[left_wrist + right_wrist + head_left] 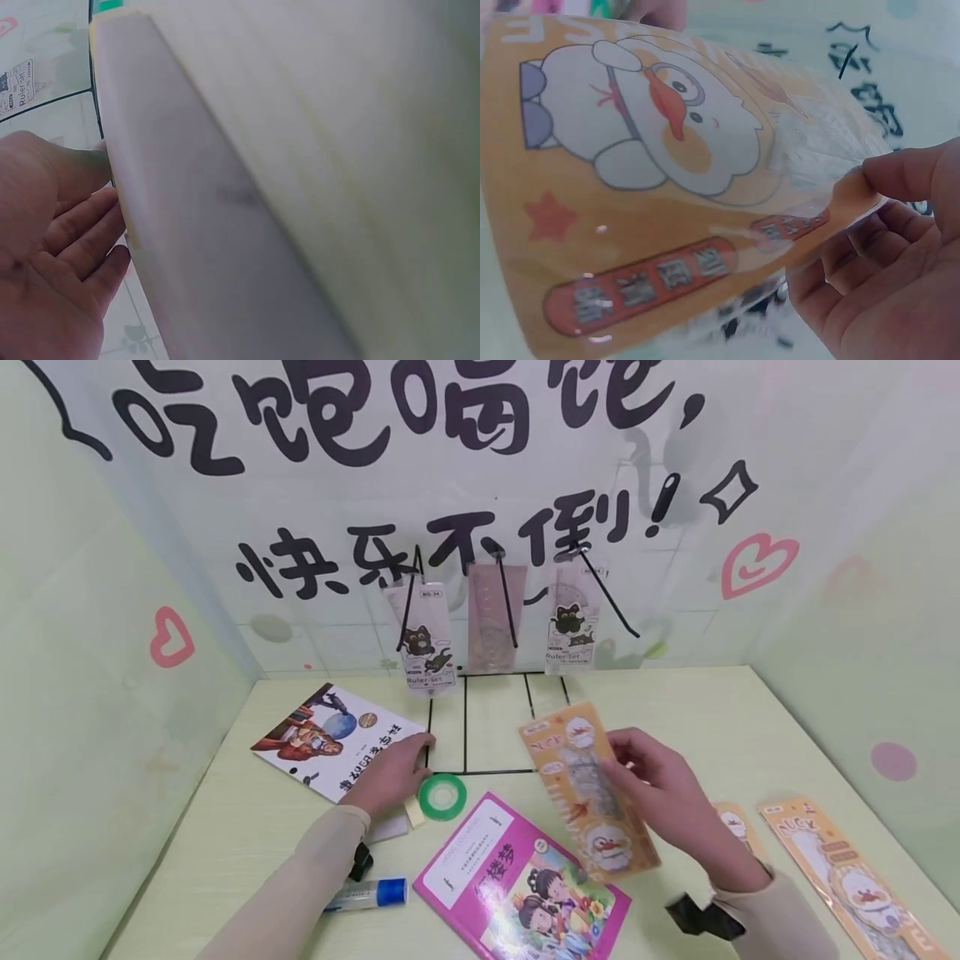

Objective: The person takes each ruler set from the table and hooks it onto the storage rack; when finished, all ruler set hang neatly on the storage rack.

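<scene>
Ruler sets [427, 643] hang mid-frame; the right hand [663, 789] grips an orange pack [576, 806], more orange packs [851, 872] lie unhung lower right; left hand [392, 770], loose-fingered, holds nothing.

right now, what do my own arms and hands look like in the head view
The left sleeve and right sleeve are plain cream, reaching the wrists. A small black block sits by the left cuff, another black block by the right. The left hand and right hand are ungloved.
</scene>
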{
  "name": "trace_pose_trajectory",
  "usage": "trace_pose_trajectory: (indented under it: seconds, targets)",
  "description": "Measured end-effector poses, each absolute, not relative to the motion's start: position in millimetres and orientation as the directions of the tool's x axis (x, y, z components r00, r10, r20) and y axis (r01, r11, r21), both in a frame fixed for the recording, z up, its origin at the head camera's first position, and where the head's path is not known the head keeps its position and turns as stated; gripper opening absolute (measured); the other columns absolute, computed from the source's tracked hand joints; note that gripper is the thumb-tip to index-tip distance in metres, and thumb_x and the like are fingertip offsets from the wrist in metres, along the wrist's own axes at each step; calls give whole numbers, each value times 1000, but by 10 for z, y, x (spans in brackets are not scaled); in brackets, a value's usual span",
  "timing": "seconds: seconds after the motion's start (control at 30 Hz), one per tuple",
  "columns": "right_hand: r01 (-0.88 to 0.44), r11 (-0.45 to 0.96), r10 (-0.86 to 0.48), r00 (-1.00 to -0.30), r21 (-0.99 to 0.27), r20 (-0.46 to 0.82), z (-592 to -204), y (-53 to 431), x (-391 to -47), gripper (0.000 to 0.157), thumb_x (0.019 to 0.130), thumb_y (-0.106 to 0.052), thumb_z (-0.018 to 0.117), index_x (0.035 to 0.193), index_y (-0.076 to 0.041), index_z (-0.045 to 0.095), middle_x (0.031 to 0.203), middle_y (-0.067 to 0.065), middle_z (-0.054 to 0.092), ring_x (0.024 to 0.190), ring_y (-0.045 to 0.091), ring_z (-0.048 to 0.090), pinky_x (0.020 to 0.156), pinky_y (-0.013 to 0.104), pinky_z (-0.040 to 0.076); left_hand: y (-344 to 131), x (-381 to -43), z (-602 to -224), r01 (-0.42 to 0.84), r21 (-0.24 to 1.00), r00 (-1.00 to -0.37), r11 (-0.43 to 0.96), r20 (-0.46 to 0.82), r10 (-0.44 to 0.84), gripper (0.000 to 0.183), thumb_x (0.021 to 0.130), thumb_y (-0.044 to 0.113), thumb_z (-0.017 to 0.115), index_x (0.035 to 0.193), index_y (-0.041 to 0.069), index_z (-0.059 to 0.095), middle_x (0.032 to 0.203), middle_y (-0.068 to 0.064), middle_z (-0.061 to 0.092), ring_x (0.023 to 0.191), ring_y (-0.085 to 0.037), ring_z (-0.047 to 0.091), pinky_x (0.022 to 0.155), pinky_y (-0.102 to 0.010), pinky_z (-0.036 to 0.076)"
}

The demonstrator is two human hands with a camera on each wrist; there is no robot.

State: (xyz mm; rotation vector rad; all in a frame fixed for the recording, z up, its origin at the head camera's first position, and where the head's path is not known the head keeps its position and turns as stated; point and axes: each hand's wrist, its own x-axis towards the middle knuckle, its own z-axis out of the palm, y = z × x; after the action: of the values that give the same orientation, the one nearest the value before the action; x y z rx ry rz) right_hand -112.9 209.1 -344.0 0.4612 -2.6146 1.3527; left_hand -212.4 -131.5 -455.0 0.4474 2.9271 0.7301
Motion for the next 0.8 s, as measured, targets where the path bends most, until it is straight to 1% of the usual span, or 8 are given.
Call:
trace_pose_trajectory:
  seconds: [0.2, 0.33, 0.43, 0.5, 0.57, 0.67, 0.8]
  targets:
    - [-440, 406, -304, -892, -801, 336, -3243, 1558, -1352, 19, 91, -21, 56, 109, -15, 59, 88, -3, 59, 78, 14, 53, 62, 29, 50, -1336, -2111, -4548, 262, 465, -953, 845, -10, 301, 52, 82, 22, 67, 130, 15, 47, 129, -4, 51, 117, -23, 47, 99, -41, 38]
    - [-483, 365, -345, -864, -796, 367, -3150, 1252, -1504, 20, 91, -25, 56, 108, -16, 59, 88, -4, 59, 78, 12, 53, 62, 32, 48, -1346, -2114, -4557, 260, 484, -953, 835, -9, 302, 52, 83, 22, 66, 130, 16, 47, 128, -3, 52, 117, -22, 47, 99, -41, 38]
    - [-509, 350, -359, -849, -787, 389, -3107, 1088, -1584, 18, 91, -25, 56, 107, -17, 59, 87, -5, 59, 78, 11, 52, 62, 32, 48, -1346, -2124, -4579, 249, 504, -955, 827, -14, 296, 50, 83, 23, 66, 130, 18, 47, 117, 0, 57, 107, -18, 52, 94, -38, 43]
    - [-521, 337, -364, -841, -784, 401, -3093, 1016, -1623, 17, 91, -23, 56, 107, -17, 59, 86, -5, 59, 77, 10, 53, 61, 32, 48, -1345, -2135, -4597, 232, 508, -958, 829, -29, 285, 46, 84, 26, 64, 127, 20, 49, 105, 4, 60, 95, -13, 55, 85, -34, 47]
    - [-529, 329, -366, -835, -782, 411, -3083, 964, -1651, 16, 91, -21, 56, 106, -16, 59, 86, -5, 59, 76, 10, 53, 61, 32, 48, -1346, -2142, -4609, 219, 512, -960, 830, -40, 278, 43, 85, 27, 63, 125, 21, 50, 94, 7, 59, 85, -10, 55, 78, -31, 48]
    - [-533, 319, -363, -833, -784, 418, -3083, 914, -1699, 16, 91, -19, 56, 106, -15, 60, 85, -5, 59, 75, 11, 53, 60, 32, 49, -1351, -2144, -4604, 217, 518, -960, 827, -41, 277, 39, 85, 28, 63, 122, 20, 51, 86, 9, 57, 79, -8, 54, 74, -29, 48]
    - [-529, 304, -360, -834, -792, 419, -3083, 865, -1752, 16, 91, -18, 56, 105, -13, 60, 85, -3, 59, 75, 12, 53, 60, 33, 50, -1362, -2130, -4582, 228, 527, -959, 819, -25, 283, 38, 85, 27, 63, 120, 19, 52, 84, 10, 56, 78, -8, 54, 73, -29, 47]
